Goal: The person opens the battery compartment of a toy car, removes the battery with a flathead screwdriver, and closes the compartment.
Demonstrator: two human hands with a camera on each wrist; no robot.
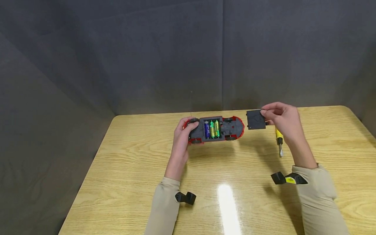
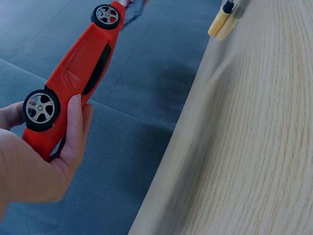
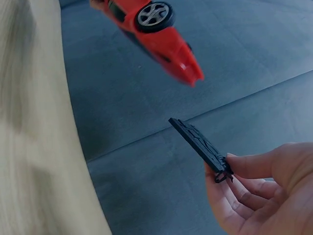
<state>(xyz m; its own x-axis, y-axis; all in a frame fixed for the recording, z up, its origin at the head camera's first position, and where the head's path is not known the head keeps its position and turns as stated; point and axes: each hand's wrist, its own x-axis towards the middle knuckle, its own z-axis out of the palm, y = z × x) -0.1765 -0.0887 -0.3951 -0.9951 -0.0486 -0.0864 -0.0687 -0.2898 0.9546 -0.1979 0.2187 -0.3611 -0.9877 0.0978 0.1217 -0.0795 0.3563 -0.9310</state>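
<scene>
My left hand (image 1: 180, 138) grips a red toy car (image 2: 78, 73) by one end, its dark underside turned toward the head camera. In that underside an uncovered battery compartment (image 1: 213, 139) holds a blue battery (image 1: 207, 129) and two green-and-gold batteries (image 1: 214, 129) side by side. Between thumb and fingers my right hand (image 1: 283, 120) pinches a flat black battery cover (image 1: 255, 119) by its edge, just right of the car's free end. In the right wrist view the cover is seen nearly edge-on, with a small loop at the pinched end, apart from the car.
A yellow-handled screwdriver (image 1: 280, 140) lies on the wooden table (image 1: 132, 169), partly behind the right hand. Dark cloth (image 1: 164, 58) hangs behind the table and along its sides. Each sleeve carries a small black wrist camera (image 1: 190, 197).
</scene>
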